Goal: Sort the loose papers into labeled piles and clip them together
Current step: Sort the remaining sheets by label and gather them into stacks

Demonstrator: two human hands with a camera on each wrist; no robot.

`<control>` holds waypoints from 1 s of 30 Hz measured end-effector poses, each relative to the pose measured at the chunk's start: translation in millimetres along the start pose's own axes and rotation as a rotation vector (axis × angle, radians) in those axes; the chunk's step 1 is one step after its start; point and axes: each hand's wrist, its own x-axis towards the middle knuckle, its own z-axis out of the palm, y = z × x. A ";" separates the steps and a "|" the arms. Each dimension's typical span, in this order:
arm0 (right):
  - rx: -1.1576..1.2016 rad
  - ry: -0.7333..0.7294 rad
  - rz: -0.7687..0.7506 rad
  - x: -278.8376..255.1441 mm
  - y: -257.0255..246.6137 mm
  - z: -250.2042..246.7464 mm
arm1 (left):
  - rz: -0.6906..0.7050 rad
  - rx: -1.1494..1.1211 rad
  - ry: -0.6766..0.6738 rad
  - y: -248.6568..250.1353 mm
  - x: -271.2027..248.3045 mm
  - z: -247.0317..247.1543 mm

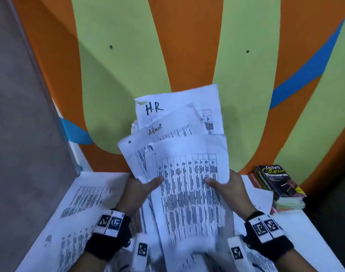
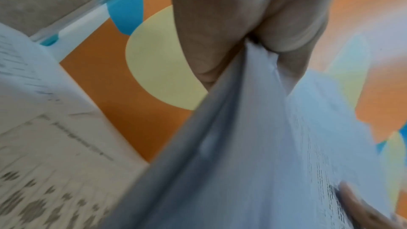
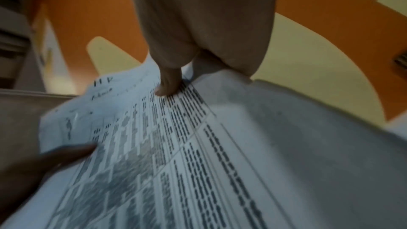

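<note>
I hold up a fanned bundle of printed papers point(image 1: 189, 185) above the table. Its front sheet carries a dense table of print point(image 3: 176, 145). Behind it one sheet is hand-lettered "Admin" point(image 1: 155, 131) and the rearmost "H.R" point(image 1: 154, 108). My left hand point(image 1: 142, 188) grips the bundle's left edge, thumb on the front sheet, and in the left wrist view the papers point(image 2: 253, 145) run between thumb and fingers point(image 2: 286, 23). My right hand point(image 1: 224, 185) pinches the right edge, its thumb point(image 3: 168, 83) pressed on the print.
More printed sheets point(image 1: 83, 201) cover the white table point(image 1: 309, 232) under my hands. A stack of books topped by a thesaurus point(image 1: 275, 181) stands at the table's back right corner. An orange, green and blue wall point(image 1: 187, 46) rises right behind; a grey panel point(image 1: 16, 114) is at left.
</note>
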 end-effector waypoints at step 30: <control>0.177 0.125 -0.070 -0.7 -4.9 12.2 | 0.170 0.014 0.213 9.7 7.6 24.9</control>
